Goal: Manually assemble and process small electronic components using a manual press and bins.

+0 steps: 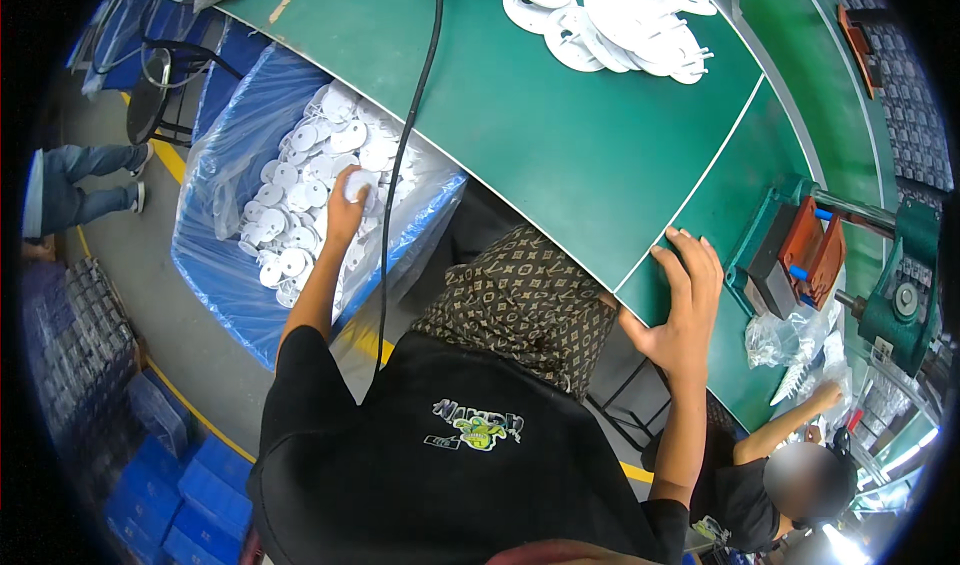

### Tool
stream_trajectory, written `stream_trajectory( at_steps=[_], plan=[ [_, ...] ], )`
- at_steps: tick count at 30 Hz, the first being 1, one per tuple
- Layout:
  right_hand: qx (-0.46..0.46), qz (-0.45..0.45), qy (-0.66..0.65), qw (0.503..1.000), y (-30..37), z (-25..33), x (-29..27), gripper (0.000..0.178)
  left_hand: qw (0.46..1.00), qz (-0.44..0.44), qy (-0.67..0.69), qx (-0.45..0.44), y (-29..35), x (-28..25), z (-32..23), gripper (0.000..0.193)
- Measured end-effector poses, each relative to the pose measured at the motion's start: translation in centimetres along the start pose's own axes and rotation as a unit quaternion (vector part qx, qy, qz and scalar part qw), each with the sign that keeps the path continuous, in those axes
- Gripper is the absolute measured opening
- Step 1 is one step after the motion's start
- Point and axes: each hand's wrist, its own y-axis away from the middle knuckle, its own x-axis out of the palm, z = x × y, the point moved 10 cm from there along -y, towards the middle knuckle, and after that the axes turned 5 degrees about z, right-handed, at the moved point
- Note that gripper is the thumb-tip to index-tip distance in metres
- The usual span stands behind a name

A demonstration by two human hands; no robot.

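Note:
My left hand [347, 205] reaches over a large bin lined with blue plastic [215, 265], its fingers closed on a white plastic disc [362, 187]. Beneath it the bin is heaped with many similar white discs [292, 200], some with holes. My right hand [683, 305] rests on the near edge of the green table [560, 135], fingers spread and holding nothing. Toward the table's far side lies a pile of white discs with thin pegs [610, 25].
A black cable [410, 125] hangs down across the table edge beside the bin. On the right stands a green press-like machine [890, 285] with an orange-brown fixture [818, 250]. A co-worker [750, 485] works at lower right; another person [90, 190] stands at far left. Blue crates [205, 495] are stacked lower left.

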Motion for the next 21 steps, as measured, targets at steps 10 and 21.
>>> stream_trajectory(
  at_steps=[10,21],
  plan=[
    [-0.017,0.019,-0.050,0.998,0.2,-0.6,-0.2,0.072,0.946,-0.180,0.244,0.118,3.5,-18.4,-26.0,0.043],
    [-0.016,-0.167,-0.079,0.983,6.0,0.3,-1.8,0.053,0.862,0.090,-0.107,0.487,4.2,8.4,-54.5,0.033]
  ],
)
